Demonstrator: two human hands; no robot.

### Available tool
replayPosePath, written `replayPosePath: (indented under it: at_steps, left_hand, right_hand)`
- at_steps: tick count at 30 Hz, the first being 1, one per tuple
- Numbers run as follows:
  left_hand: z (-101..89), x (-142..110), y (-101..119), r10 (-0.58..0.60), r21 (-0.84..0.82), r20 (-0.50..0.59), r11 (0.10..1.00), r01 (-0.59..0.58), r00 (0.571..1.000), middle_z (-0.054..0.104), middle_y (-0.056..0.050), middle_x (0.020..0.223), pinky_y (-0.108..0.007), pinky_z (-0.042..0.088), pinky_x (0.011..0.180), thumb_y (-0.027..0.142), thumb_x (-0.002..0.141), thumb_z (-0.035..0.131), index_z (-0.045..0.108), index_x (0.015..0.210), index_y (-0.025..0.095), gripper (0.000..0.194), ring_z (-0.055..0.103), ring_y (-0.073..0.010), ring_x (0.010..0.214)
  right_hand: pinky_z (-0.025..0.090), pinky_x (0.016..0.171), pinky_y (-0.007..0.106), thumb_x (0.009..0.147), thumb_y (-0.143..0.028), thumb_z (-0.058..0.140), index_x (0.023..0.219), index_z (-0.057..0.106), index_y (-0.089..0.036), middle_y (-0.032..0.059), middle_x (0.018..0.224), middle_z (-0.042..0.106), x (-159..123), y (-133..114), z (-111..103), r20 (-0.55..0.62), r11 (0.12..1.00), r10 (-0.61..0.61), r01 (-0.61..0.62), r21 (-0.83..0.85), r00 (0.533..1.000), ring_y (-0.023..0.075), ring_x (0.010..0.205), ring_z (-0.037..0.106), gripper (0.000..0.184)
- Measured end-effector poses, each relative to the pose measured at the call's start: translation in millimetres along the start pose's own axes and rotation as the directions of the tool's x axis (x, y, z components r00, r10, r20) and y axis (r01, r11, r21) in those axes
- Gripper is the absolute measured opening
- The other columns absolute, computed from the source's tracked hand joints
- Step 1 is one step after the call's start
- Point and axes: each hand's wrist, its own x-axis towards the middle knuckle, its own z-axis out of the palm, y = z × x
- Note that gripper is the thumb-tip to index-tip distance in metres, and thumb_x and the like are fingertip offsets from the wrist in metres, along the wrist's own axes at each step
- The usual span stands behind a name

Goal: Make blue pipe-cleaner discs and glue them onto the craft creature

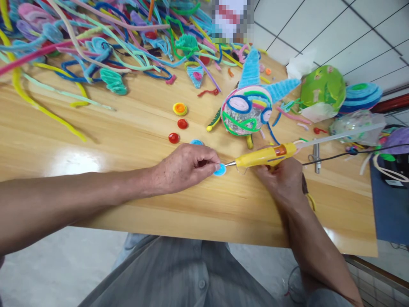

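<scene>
Between the thumb and fingers of my left hand [193, 167] is a small blue pipe-cleaner disc [220, 169], held just above the table or on it; I cannot tell which. My right hand [283, 175] is wrapped round a yellow hot glue gun [262, 157], whose metal nozzle points left and meets the disc's upper edge. A clear glue stick [338, 135] sticks out of the gun's back end. Partly behind my left hand lies another blue disc [197, 142]. Two red discs [182, 124] and a yellow-orange disc [180, 109] sit beyond it.
A pipe-cleaner figure [246, 108] with blue horns stands behind the glue gun. Tangled pipe cleaners [105, 47] spread over the far left. A green ball [323, 89], a cutter knife [316, 157] and the gun's black cord [351, 154] are on the right.
</scene>
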Motion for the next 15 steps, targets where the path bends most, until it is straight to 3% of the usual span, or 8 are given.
replayPosePath:
  at_steps: [6, 15]
  left_hand:
    - [-0.4, 0.1, -1.0, 0.037, 0.057, 0.001, 0.998, -0.037, 0.999, 0.064, 0.002, 0.067, -0.020, 0.038, 0.057, 0.023, 0.097, 0.063, 0.077, 0.091, 0.016, 0.017, 0.054, -0.0090, 0.061]
    - [-0.2, -0.6, -1.3, 0.052, 0.062, -0.001, 0.997, -0.051, 0.999, 0.065, 0.002, 0.067, -0.019, 0.038, 0.056, 0.021, 0.097, 0.063, 0.077, 0.092, 0.015, 0.016, 0.053, -0.0078, 0.059]
  right_hand:
    - [0.052, 0.061, 0.035, 0.074, -0.029, 0.060, 0.084, 0.069, -0.021, 0.0039, 0.065, 0.067, 1.8, -1.1, 1.1, 0.003, 0.998, 0.028, -0.027, -0.054, 1.000, 0.0260, 0.065, 0.068, 0.015]
    - [0.046, 0.058, 0.034, 0.074, -0.029, 0.060, 0.075, 0.065, -0.020, 0.0037, 0.062, 0.063, 0.1, 5.9, 5.2, -0.035, 0.997, -0.055, 0.053, -0.057, 0.998, 0.0220, 0.058, 0.061, 0.010]
